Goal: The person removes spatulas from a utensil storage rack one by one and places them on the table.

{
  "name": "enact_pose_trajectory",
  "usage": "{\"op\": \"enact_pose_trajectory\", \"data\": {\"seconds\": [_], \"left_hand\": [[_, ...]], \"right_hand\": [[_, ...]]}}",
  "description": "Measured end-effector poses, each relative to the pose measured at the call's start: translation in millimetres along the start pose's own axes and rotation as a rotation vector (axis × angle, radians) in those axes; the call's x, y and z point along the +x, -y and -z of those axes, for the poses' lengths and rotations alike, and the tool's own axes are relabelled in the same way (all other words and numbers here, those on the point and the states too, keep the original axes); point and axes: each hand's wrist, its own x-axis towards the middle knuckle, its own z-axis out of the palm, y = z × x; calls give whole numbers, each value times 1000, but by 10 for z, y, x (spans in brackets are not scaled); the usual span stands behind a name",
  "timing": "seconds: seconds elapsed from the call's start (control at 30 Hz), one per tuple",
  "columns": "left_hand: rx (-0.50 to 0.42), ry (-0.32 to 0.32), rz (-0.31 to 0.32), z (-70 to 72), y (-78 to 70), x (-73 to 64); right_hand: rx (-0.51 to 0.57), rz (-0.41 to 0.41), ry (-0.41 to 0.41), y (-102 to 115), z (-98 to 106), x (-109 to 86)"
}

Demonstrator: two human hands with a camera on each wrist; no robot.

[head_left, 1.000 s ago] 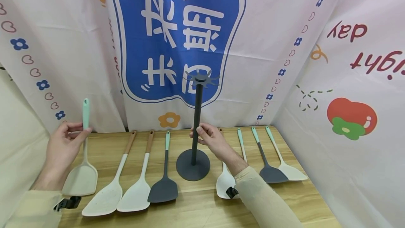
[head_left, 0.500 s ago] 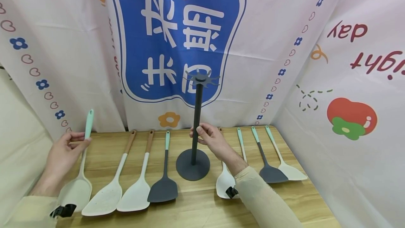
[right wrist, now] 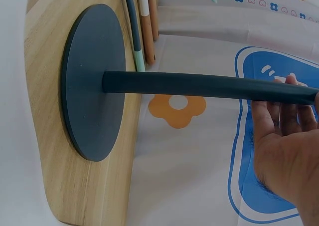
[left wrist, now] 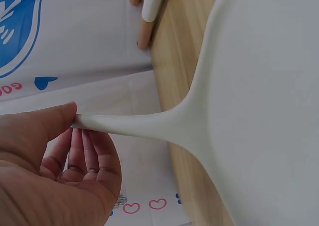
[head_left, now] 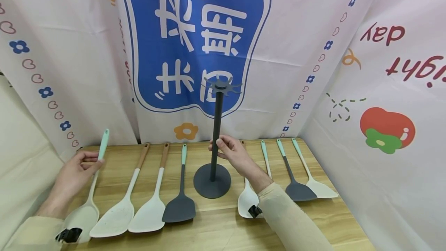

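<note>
At the left of the head view, my left hand (head_left: 74,175) pinches a spatula with a mint-green handle and pale blade (head_left: 83,216). Its handle tip points up and slightly right; the left wrist view shows the thumb and fingers on the neck, the broad blade (left wrist: 269,106) filling the right side. My right hand (head_left: 237,154) grips the pole of a dark grey utensil stand (head_left: 216,134) partway up. That stand is upright on its round base (right wrist: 94,86), with a ring of hooks (head_left: 222,85) on top holding nothing.
Left of the stand lie two white spatulas with brown handles (head_left: 116,216) (head_left: 150,214) and a grey one (head_left: 179,208). On the right are a white spatula (head_left: 246,198), partly behind my forearm, a grey one (head_left: 299,191) and a pale one (head_left: 320,189). Printed cloth (head_left: 285,49) hangs behind the table.
My left hand has come down and slightly right with the spatula, whose handle now leans more to the right. The right hand and the stand have stayed in place.
</note>
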Motion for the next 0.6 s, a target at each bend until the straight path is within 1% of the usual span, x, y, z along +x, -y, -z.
{"op": "enact_pose_trajectory", "data": {"seconds": [0.1, 0.13, 0.17, 0.23, 0.33, 0.37, 0.43, 0.6], "left_hand": [[11, 59, 5, -10, 91, 67], [-12, 56, 4, -39, 175, 104], [-14, 77, 5, -37, 206, 124], [11, 100, 3, -38, 236, 149], [67, 113, -11, -38, 181, 148], [105, 141, -13, -13, 107, 130], [128, 156, -27, -11, 69, 135], [201, 184, -60, -5, 70, 186]], "right_hand": [[-2, -2, 8, 8, 1, -2], [-4, -2, 11, 10, 2, -3], [-4, -3, 13, 12, 3, -5], [-4, -3, 11, 13, 3, -6], [-2, -3, 5, 12, 2, -4], [-1, -3, 2, 11, 1, -3], [0, 0, -1, 10, 1, -1], [-6, 4, -1, 18, 3, -7]]}}
